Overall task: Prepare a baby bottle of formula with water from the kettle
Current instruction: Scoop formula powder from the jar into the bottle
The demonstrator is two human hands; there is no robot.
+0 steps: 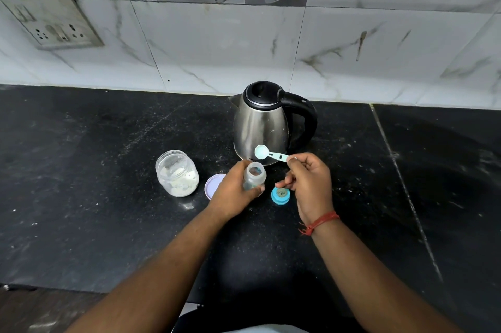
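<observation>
My left hand (233,189) grips a small clear baby bottle (254,174), open at the top and held upright just above the black counter. My right hand (309,183) pinches the handle of a pale blue measuring scoop (268,153), whose bowl hovers just above and behind the bottle's mouth. The scoop bowl looks whitish inside. A steel kettle (260,126) with a black lid and handle stands directly behind the hands. An open glass jar of white formula powder (177,174) sits to the left. The bottle's blue cap ring (281,195) lies on the counter between my hands.
The jar's lavender lid (212,183) lies flat between jar and left hand. The black stone counter (108,197) runs wide on both sides, backed by a marble-tiled wall with a socket plate (51,18) at upper left. The counter's front edge is near my body.
</observation>
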